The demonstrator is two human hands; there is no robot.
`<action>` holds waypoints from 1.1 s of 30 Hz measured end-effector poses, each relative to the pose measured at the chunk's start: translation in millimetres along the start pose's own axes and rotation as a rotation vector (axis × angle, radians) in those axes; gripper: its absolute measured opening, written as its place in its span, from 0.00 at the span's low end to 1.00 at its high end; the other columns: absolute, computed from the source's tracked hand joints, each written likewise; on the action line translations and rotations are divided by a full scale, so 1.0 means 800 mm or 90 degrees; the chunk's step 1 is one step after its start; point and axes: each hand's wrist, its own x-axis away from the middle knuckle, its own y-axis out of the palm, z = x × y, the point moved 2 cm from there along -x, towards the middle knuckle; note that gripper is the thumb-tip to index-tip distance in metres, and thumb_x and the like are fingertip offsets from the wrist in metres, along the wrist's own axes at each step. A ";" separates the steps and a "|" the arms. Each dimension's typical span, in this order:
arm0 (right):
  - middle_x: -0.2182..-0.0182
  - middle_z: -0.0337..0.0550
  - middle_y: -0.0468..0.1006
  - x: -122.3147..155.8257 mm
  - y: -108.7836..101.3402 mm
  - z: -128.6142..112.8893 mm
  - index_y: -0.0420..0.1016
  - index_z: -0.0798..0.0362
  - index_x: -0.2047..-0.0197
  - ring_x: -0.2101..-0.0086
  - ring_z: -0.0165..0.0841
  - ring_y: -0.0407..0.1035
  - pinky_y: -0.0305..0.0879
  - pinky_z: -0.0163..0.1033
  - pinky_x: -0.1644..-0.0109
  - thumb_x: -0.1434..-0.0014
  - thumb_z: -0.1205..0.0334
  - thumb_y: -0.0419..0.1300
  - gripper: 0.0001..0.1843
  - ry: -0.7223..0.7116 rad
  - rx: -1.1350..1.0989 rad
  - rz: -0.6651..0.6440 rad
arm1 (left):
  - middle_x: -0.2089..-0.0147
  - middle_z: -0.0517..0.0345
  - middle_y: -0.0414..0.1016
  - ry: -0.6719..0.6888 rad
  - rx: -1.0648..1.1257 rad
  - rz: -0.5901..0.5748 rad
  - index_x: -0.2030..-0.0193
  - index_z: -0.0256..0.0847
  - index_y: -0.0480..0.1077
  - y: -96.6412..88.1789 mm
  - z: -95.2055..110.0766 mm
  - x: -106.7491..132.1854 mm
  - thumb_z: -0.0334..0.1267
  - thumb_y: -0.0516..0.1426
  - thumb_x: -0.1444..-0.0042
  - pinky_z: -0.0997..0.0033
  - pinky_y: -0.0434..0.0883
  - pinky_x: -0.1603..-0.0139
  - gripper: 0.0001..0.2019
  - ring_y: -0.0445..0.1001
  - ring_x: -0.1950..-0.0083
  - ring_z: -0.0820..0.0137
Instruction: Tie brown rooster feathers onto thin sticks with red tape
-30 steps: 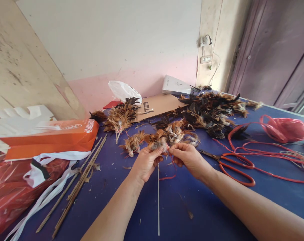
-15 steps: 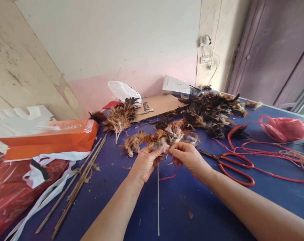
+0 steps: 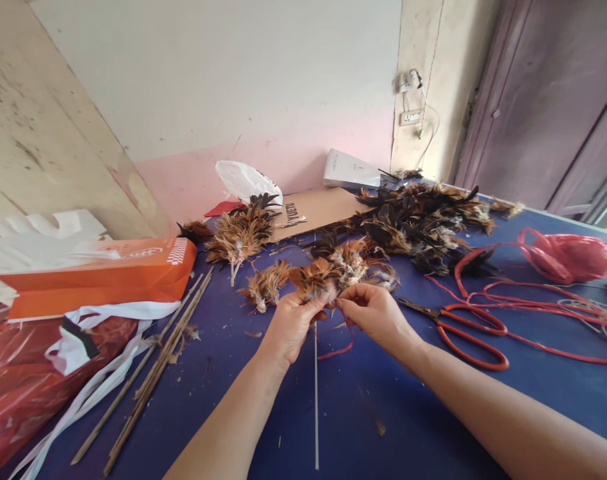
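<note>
My left hand is closed round the base of a small bunch of brown feathers, which fans out above the thumb. Close beside it, my right hand pinches a thin red plastic string whose loose end curls below the hands. A thin pale stick runs from under the left hand toward the table's near edge; whether the fingers hold it is hidden. Just beyond the hands lie a small feather bunch and a paler brown feather bunch.
Orange-handled scissors lie right of my right hand, near a pink string bundle. A dark feather pile covers the back right. Bamboo sticks, an orange bag and a red plastic bag lie left. Cardboard lies behind.
The feather bunch in my left hand has tilted slightly, showing more brown feathers on top. My right hand has shifted a little and the string end has moved slightly.
</note>
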 end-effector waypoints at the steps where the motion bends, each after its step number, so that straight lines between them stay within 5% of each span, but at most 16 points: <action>1: 0.86 0.37 0.68 0.000 0.000 0.001 0.70 0.56 0.75 0.84 0.24 0.59 0.54 0.29 0.81 0.55 0.61 0.56 0.06 -0.005 0.011 0.006 | 0.70 0.54 0.75 0.001 -0.005 0.000 0.67 0.37 0.75 0.000 0.000 0.000 0.41 0.61 0.57 0.78 0.64 0.71 0.11 0.69 0.69 0.74; 13: 0.83 0.37 0.69 -0.002 0.000 0.006 0.70 0.56 0.78 0.80 0.25 0.60 0.54 0.30 0.78 0.56 0.62 0.57 0.06 -0.065 0.054 0.036 | 0.68 0.53 0.75 0.018 -0.058 0.006 0.64 0.36 0.75 0.001 -0.002 0.002 0.41 0.61 0.57 0.76 0.66 0.69 0.14 0.69 0.68 0.72; 22: 0.86 0.33 0.65 -0.007 -0.007 0.009 0.68 0.58 0.77 0.85 0.19 0.56 0.52 0.26 0.81 0.54 0.61 0.61 0.09 0.112 -0.356 -0.092 | 0.72 0.59 0.73 -0.034 0.176 -0.011 0.69 0.35 0.73 -0.005 0.003 -0.002 0.32 0.62 0.58 0.81 0.68 0.70 0.07 0.70 0.72 0.78; 27: 0.79 0.39 0.72 -0.022 -0.021 0.016 0.70 0.60 0.73 0.82 0.20 0.63 0.58 0.24 0.83 0.52 0.68 0.59 0.03 0.202 -0.541 -0.046 | 0.72 0.56 0.73 -0.067 0.224 -0.008 0.69 0.32 0.73 -0.016 0.009 -0.005 0.28 0.62 0.58 0.84 0.68 0.73 0.07 0.70 0.72 0.78; 33: 0.85 0.36 0.68 -0.046 -0.061 0.026 0.67 0.61 0.69 0.85 0.20 0.61 0.61 0.21 0.84 0.46 0.74 0.51 0.05 0.226 -0.702 0.056 | 0.70 0.53 0.72 -0.079 0.254 -0.034 0.68 0.30 0.72 -0.030 0.016 -0.007 0.26 0.59 0.55 0.83 0.69 0.74 0.05 0.71 0.71 0.76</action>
